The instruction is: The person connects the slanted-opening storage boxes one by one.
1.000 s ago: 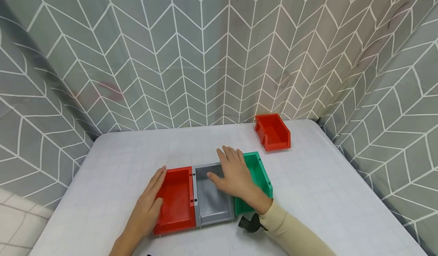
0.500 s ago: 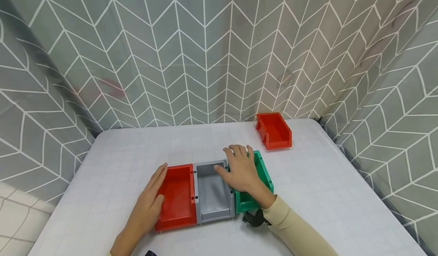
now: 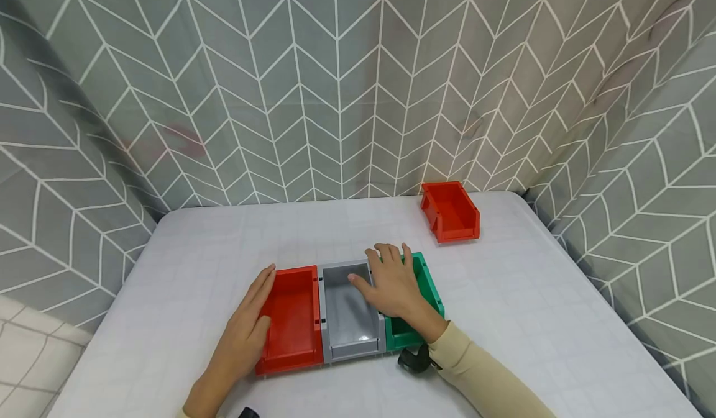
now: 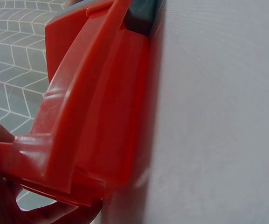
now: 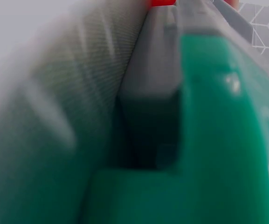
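A red bin (image 3: pixel 292 318), a grey bin (image 3: pixel 349 309) and a green bin (image 3: pixel 427 284) stand side by side on a white-covered table. My left hand (image 3: pixel 242 337) lies along the red bin's left wall, its fingers straight and its thumb at the rim. In the left wrist view, fingers (image 4: pixel 55 212) press the outside of that red wall (image 4: pixel 118 102). My right hand (image 3: pixel 391 284) spreads over the join between grey and green, thumb over the grey bin and slightly bent fingers over the green. The right wrist view shows the green rim (image 5: pixel 213 116) up close; the fingers are hidden there.
Another red bin (image 3: pixel 452 212) stands apart at the table's back right. A black wrist device (image 3: pixel 415 359) sits under the right sleeve. Patterned grey curtains (image 3: pixel 335 95) hang behind the white table (image 3: pixel 235 238) and at its sides.
My right hand has moved right from the grey bin onto the green one, then slightly nearer. The green bin has shifted slightly nearer, more in line with the grey. The left hand has stayed put.
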### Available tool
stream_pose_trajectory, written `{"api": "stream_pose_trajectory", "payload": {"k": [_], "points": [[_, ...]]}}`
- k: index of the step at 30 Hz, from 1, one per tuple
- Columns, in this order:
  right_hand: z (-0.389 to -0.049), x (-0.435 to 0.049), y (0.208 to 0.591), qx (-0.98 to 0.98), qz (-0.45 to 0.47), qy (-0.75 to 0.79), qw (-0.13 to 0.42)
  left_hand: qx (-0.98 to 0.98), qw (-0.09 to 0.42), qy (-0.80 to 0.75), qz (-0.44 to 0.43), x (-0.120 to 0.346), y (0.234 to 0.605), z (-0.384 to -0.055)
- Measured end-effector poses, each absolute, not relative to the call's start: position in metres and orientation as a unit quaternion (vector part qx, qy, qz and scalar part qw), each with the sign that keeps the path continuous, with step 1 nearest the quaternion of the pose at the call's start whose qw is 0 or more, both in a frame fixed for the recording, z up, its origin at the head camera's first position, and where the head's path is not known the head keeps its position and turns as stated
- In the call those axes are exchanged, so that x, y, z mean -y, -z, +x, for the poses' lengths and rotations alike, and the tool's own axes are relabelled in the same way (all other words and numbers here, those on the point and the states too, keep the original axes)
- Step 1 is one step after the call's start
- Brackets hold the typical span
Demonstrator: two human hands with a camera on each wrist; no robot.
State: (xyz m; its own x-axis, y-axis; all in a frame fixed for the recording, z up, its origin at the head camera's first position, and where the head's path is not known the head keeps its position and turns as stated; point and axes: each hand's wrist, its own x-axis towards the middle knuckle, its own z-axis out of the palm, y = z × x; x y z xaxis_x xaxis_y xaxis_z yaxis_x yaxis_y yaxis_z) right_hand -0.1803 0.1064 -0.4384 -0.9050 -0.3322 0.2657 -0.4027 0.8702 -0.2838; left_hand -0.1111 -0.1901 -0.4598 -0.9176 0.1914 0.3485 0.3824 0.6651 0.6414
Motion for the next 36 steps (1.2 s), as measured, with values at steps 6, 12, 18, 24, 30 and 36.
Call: {"api": "stream_pose_trajectory", "payload": {"k": [6,12,18,24,30,36], "points": [[-0.179,-0.107,0.437,0.960,0.196,-0.173,0.100,0.905,0.125,0.375,-0.158,0.191,0.461,-0.111],[-0.177,-0.107,0.437,0.961,0.192,-0.174,0.093,0.904,0.131,0.373,-0.162,0.191,0.461,-0.110],[-0.177,-0.104,0.436,0.960,0.191,-0.179,0.098,0.901,0.131,0.376,-0.169,0.194,0.460,-0.110],[-0.180,-0.095,0.433,0.952,0.205,-0.209,0.092,0.909,0.105,0.373,-0.152,0.205,0.451,-0.113],[-0.188,-0.113,0.406,0.907,0.242,-0.346,0.011,0.917,0.090,0.368,-0.120,0.217,0.443,-0.113],[-0.230,-0.179,0.372,0.915,0.221,-0.328,0.079,0.924,0.097,0.352,-0.109,0.221,0.442,-0.113]]}}
